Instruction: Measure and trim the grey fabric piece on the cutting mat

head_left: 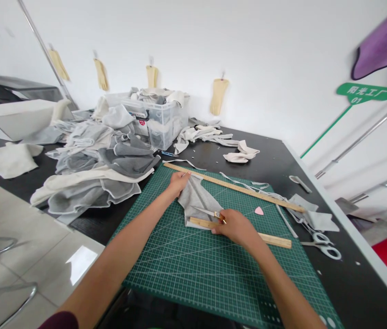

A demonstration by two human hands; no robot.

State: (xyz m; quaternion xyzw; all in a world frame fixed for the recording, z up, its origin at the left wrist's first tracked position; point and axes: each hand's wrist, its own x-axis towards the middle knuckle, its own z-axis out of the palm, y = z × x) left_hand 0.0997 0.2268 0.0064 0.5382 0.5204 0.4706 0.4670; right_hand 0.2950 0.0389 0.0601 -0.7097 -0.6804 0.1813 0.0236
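Note:
A piece of grey fabric (196, 196) lies on the green cutting mat (193, 269). My left hand (179, 183) is closed on its upper left edge. In my right hand (233, 226) is a pair of scissors (210, 212), blades pointing left over the fabric. A short wooden ruler (276, 241) passes beneath my right hand, its left end lying on the fabric's lower edge. Beyond the fabric, a long wooden ruler (238, 185) slants across the mat. A pink piece of tailor's chalk (259, 210) sits to the right.
White-handled scissors (329, 249) and fabric scraps (320, 220) lie at the mat's right edge. Heaped grey and white cloth (94, 183) borders the left side. Behind stands a clear plastic bin (166, 123) full of cloth. A blue cutter (169, 154) rests near the mat's far corner.

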